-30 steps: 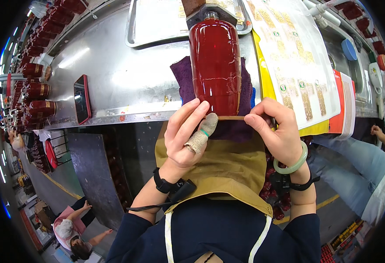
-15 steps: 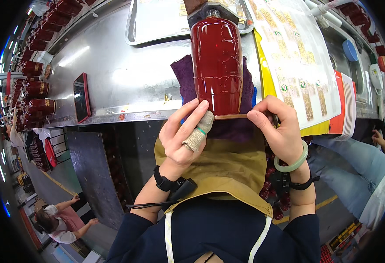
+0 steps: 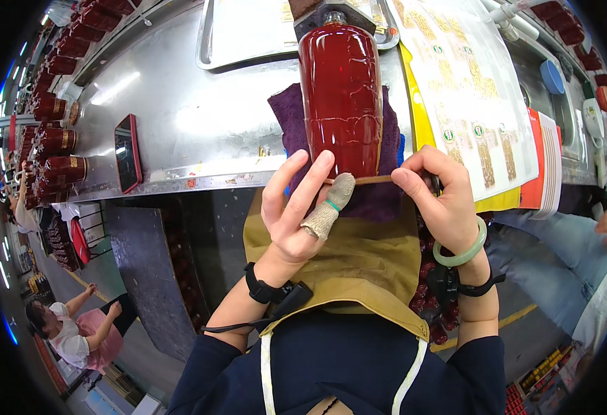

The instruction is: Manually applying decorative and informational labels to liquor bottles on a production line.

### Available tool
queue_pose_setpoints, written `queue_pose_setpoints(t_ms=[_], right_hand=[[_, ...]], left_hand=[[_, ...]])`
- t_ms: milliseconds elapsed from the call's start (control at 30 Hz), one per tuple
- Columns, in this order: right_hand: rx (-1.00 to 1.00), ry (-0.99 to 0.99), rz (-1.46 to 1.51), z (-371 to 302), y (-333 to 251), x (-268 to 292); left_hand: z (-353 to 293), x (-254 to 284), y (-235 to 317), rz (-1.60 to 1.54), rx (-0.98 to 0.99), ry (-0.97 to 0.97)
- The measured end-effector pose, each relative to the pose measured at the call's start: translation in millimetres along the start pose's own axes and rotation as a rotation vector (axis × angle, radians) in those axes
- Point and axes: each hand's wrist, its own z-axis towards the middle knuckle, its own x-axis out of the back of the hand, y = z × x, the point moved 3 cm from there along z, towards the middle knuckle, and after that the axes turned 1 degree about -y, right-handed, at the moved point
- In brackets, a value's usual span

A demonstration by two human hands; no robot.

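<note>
A dark red glass bottle [image 3: 341, 90] lies on its side on a purple cloth [image 3: 286, 114], its neck pointing away and its base toward me. Along the base edge runs a thin gold-brown strip [image 3: 372, 180]. My right hand [image 3: 438, 197] pinches the strip's right end between thumb and forefinger. With its thumb in a knitted grey finger cover [image 3: 332, 202], my left hand [image 3: 295, 214] presses at the strip near the base. Its other fingers are stretched out and apart beside the bottle's left side. The strip's left end is partly hidden by the thumb.
At the neck stands a dark angled support [image 3: 310, 26], in front of a metal tray [image 3: 210, 55]. White sheets of gold labels [image 3: 469, 104] lie to the right on yellow material. A red-cased phone [image 3: 128, 153] rests on the left of the metal table. Two people stand nearby.
My left thumb has slid right along the base edge, and the left fingers have come off the bottle and spread. My right hand keeps its pinch almost in place.
</note>
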Motion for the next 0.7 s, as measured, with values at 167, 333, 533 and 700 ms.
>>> queue_pose_setpoints(t_ms=[167,333,533,700], right_hand=[[-0.013,0.005,0.015,0,-2,-2],[-0.008,-0.008,0.028,-2,-5,-4],[0.034,0.012,0.032,-2,-5,-3],[0.01,-0.002,0.031,0,-9,-3]], left_hand=[[11,-2,0,-0.037,0.017,0.047],[0,-10,-12,-0.238,0.043,0.279],[3,-2,-6,-0.118,0.096,0.087],[7,-1,-1,-0.08,0.023,0.095]])
